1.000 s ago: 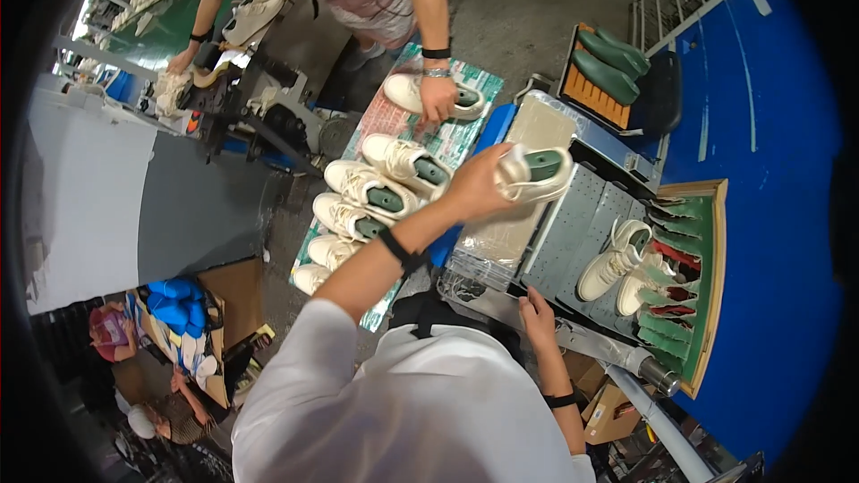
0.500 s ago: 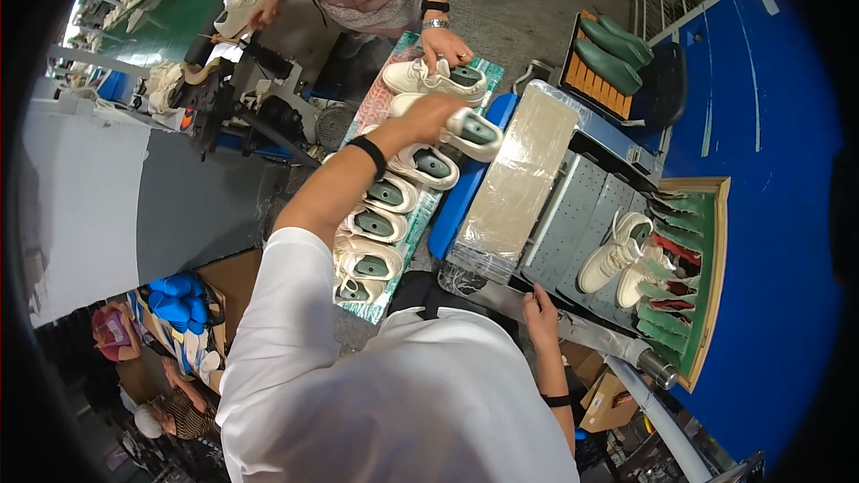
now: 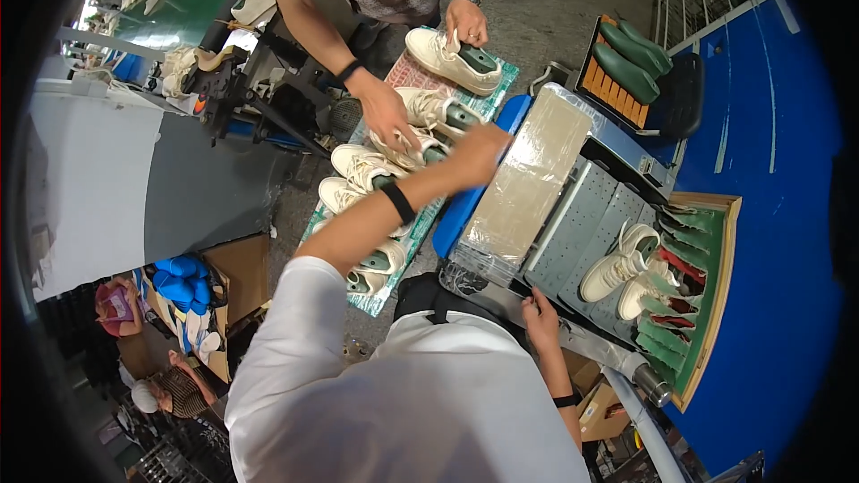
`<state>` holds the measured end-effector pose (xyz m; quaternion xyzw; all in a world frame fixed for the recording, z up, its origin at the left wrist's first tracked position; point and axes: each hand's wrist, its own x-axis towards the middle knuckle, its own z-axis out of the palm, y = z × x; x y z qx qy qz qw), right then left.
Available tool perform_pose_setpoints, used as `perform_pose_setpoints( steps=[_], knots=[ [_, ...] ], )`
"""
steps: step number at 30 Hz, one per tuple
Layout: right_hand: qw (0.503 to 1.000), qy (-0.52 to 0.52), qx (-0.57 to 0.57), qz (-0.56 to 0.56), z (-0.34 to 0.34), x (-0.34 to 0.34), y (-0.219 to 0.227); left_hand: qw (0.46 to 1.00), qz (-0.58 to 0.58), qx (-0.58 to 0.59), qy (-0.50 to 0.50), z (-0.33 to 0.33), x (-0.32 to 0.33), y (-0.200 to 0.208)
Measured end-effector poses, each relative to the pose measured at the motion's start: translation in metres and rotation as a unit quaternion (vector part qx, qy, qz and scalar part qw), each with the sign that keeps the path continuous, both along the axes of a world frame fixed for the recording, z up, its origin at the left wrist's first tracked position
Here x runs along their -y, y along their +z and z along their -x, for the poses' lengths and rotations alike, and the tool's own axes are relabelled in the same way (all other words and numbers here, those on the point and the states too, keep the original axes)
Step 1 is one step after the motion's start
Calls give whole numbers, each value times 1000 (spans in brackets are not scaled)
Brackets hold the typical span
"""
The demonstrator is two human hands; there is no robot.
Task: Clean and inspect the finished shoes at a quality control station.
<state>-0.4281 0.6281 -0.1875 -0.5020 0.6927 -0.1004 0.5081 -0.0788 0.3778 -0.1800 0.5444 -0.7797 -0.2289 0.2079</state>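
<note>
Left hand point(image 3: 479, 154) at frame centre, setting a shoe point(image 3: 428, 108) onto the tray point(image 3: 394, 279); grip hidden, can't tell. Right hand point(image 3: 540, 311) gripping the rail point(image 3: 591, 349). Next: seat shoe in row.

No packages, labels, signs or screens clearly visible anywhere in view.

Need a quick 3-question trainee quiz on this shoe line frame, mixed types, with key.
1. True or false: the person's left hand is stretched out to the row of cream shoes on the green mat.
2. Where is the person's right hand? A) on the tape-wrapped block B) at the front edge of the grey perforated tray C) on the green shoe lasts
3. Fill in: the two shoes in the tray lie beside a wooden box of ____ lasts.

Key: 1 true; 2 B; 3 green.
</note>
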Motion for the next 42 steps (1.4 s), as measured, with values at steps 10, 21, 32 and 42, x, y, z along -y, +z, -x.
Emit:
perform_pose_setpoints(
  steps=[10,21,32,42],
  knots=[
    [999,-10,32,21,75,-50,5,942,-282,-180,-28,334,-81,-51],
    [994,-111,7,-22,160,-117,18,916,-228,-194,266,462,-96,-80],
    [965,-210,149,-51,146,-93,8,887,-293,-325,149,262,-106,-9],
    [958,-109,263,-34,59,-45,14,955,-168,-96,227,101,-187,-19]
  ],
)
